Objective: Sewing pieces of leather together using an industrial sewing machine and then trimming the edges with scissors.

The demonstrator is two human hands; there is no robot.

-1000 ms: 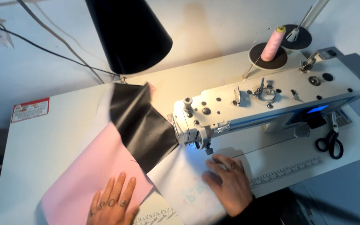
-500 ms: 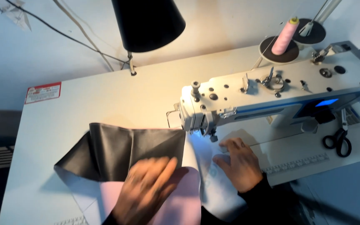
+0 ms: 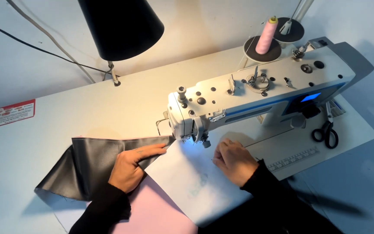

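Under the needle of the sewing machine (image 3: 256, 97), my left hand (image 3: 130, 167) now presses flat, fingers spread, on the refolded dark fabric (image 3: 87, 162); my right hand (image 3: 234, 160) rests curled on the white panel (image 3: 191, 177), ready for stitching.

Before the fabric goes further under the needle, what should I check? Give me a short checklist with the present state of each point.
1. Left hand lies flat on the grey fabric: ok.
2. Right hand rests on the white fabric: ok.
3. Fingers away from the needle area: ok, though close.
4. Scissors lie apart from the fabric: ok.
5. Thread from the pink spool reaches the needle: cannot tell.
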